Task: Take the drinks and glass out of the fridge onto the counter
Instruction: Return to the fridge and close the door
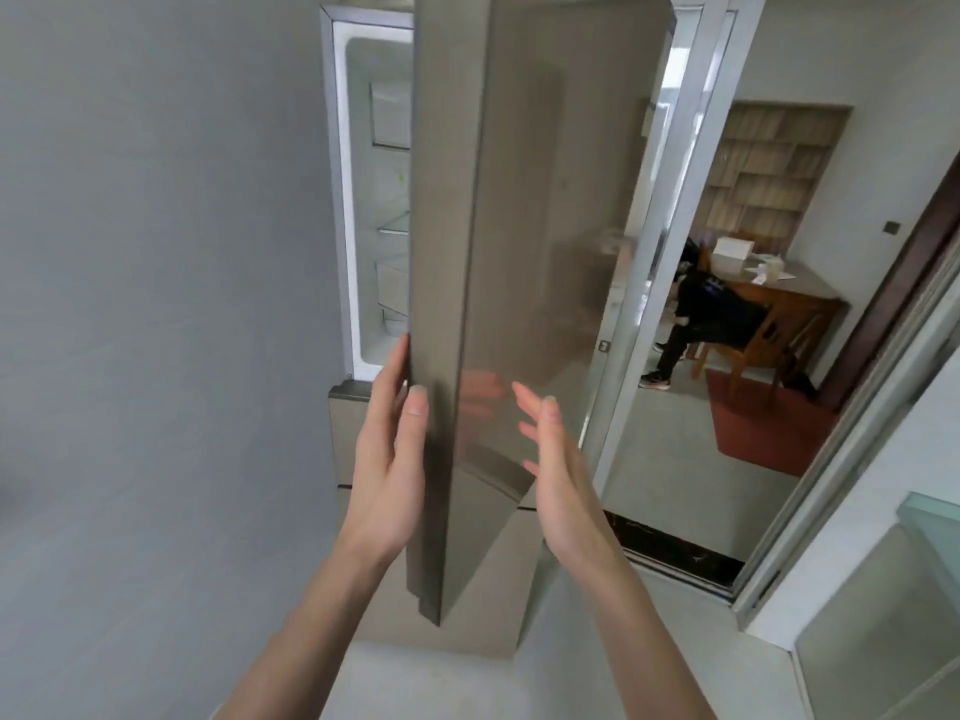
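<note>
Flanking one fridge door (467, 252): two open hands, left hand (387, 459), right hand (558, 475).

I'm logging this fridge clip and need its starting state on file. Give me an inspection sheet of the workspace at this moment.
Surface: counter edge at lower right; its top is barely in view.
Job's things: fridge door partly open, seen edge-on; fridge interior shows white shelves through the gap; no drinks or glass visible.
Clutter: nothing seen.
Grippers: left hand has straight fingers along the door's edge, thumb on its front; right hand open beside the door face, contact unclear.
Cables: nothing seen.
Surroundings: grey wall at left; sliding glass door at right; beyond it a seated person at a wooden table, red rug.
</note>
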Action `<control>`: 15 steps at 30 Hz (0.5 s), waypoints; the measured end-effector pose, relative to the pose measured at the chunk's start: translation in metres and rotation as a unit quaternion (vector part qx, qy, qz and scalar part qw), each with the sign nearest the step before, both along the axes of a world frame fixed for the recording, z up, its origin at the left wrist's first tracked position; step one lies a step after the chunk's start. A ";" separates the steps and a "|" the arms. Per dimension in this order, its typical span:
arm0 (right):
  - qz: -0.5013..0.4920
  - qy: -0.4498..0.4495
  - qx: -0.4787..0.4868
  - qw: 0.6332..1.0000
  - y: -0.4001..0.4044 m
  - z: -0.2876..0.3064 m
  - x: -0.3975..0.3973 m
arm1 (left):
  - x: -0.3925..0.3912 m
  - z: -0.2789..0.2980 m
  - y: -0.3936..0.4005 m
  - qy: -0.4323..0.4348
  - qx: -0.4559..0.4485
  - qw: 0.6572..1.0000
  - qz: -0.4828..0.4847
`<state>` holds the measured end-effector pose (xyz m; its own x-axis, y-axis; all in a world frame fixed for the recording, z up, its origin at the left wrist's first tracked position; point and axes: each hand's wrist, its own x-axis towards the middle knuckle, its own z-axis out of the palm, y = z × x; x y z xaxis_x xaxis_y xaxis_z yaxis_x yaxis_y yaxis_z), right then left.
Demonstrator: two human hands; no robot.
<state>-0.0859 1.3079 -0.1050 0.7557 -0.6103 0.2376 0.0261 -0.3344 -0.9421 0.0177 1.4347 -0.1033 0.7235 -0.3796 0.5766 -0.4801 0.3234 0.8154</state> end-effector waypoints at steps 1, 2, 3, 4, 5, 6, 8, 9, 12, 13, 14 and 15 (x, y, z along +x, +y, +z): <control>0.007 0.005 -0.006 1.000 -0.001 0.001 0.009 | 0.009 -0.001 0.001 0.012 -0.002 1.000 0.010; 0.014 0.006 -0.006 1.000 -0.002 0.002 0.017 | 0.018 -0.002 0.002 0.021 -0.004 1.000 0.021; 0.019 0.005 -0.002 1.000 -0.004 0.004 0.026 | 0.027 -0.001 0.003 0.029 -0.005 0.999 0.032; 0.023 0.004 0.005 1.000 -0.005 0.007 0.034 | 0.037 0.000 0.004 0.035 -0.004 0.998 0.044; 0.027 0.001 0.009 1.000 -0.007 0.010 0.042 | 0.046 0.001 0.005 0.042 -0.004 0.998 0.053; 0.030 -0.003 0.012 0.999 -0.010 0.012 0.050 | 0.056 0.002 0.005 0.052 -0.006 0.997 0.062; 0.036 -0.013 0.020 0.999 -0.018 0.017 0.069 | 0.075 0.005 0.005 0.065 -0.008 0.995 0.080; 0.039 -0.018 0.021 0.999 -0.024 0.019 0.079 | 0.084 0.006 0.005 0.067 -0.007 0.993 0.092; 0.046 -0.032 0.012 0.998 -0.045 0.022 0.113 | 0.115 0.006 0.004 0.062 -0.011 0.989 0.134; 0.049 -0.040 0.009 0.998 -0.054 0.023 0.124 | 0.125 0.005 0.003 0.057 -0.012 0.988 0.143; 0.050 -0.051 0.005 0.997 -0.062 0.024 0.134 | 0.135 0.004 0.001 0.051 -0.009 0.988 0.148; 0.050 -0.060 0.002 0.997 -0.071 0.026 0.145 | 0.144 0.003 -0.001 0.049 -0.005 0.988 0.148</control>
<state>0.0589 1.2372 -0.0789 0.7791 -0.5341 0.3282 0.1719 -0.3214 -0.9312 0.1621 1.4333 -0.1006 0.8550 -0.1370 0.5003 -0.4733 0.1885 0.8605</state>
